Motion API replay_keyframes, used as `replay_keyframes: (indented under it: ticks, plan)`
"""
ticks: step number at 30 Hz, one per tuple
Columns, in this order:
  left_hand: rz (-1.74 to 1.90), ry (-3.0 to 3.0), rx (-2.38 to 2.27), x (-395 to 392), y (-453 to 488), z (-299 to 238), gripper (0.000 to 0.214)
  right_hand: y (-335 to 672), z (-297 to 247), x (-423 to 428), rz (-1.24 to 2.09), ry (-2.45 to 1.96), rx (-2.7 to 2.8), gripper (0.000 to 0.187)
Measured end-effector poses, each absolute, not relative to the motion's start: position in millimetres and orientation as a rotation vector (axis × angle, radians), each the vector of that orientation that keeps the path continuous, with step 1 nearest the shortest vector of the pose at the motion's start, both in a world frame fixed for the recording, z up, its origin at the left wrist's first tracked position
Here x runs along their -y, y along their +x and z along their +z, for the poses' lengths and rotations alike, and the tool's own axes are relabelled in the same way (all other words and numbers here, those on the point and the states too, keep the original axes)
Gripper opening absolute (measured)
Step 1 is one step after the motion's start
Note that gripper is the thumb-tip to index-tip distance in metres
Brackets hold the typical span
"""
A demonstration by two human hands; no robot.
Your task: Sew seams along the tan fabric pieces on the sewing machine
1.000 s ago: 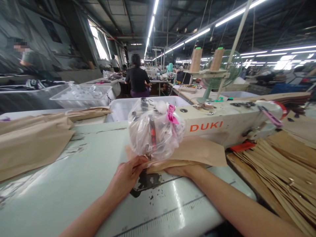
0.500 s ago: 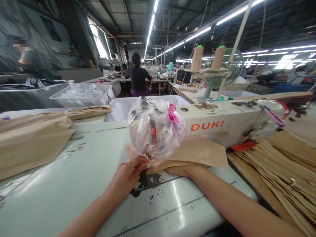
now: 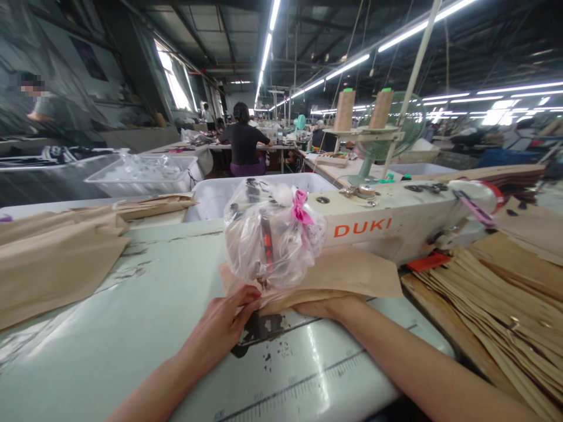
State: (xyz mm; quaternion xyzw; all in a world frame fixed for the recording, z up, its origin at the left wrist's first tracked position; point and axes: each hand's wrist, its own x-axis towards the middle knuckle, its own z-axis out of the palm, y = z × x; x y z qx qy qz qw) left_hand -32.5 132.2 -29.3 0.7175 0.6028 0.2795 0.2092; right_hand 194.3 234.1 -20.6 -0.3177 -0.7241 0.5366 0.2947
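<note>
Brown kraft paper sheet sits on pale green sewing-machine table, between hands, just under bagged machine head. Left hand clenches sheet's near edge, fingers curled over it; right hand lies under sheet, grip hidden. Clear plastic bag with pink ribbon wraps head above sheet. Beyond hands, white plastic bin, contents hidden; farther left, second bin holds clear plastic. Right of right hand, wooden tray holds stacked kraft pieces.
</note>
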Motion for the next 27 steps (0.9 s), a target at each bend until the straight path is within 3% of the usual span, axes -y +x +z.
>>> replay_keyframes:
  ticks: [4,8,10,13,18,22,25,27]
  plan:
    - [0.680,2.085,-1.597,-124.8,-40.5,-25.3,0.030,208.6,3.4,-174.7,1.070,-1.009,2.241,0.023]
    - [0.515,2.338,-1.477,-116.7,-51.5,-29.7,0.039,207.2,3.3,-124.4,0.302,-0.941,2.583,0.030]
    - [0.467,2.491,-1.472,-112.2,-55.3,-36.1,0.042,201.5,-8.8,-124.7,0.073,-0.926,2.610,0.037]
    - [0.459,2.690,-1.574,-107.7,-56.4,-47.6,0.055,196.8,-32.6,-151.6,0.071,-1.066,2.667,0.051]
    - [0.483,2.803,-1.743,-110.4,-48.5,-58.5,0.060,202.9,-44.5,-188.6,0.180,-1.055,2.697,0.046]
    - [0.462,2.840,-1.764,-111.1,-46.4,-61.8,0.066,222.0,19.1,-181.9,0.147,-1.000,2.690,0.022]
    - [0.427,2.886,-1.783,-109.3,-46.4,-62.3,0.070,235.5,106.9,-191.9,-0.109,-0.874,2.356,0.037]
    - [0.423,2.918,-1.784,-108.7,-45.8,-60.5,0.070,236.0,161.7,-216.8,-0.370,-0.720,2.182,0.025]
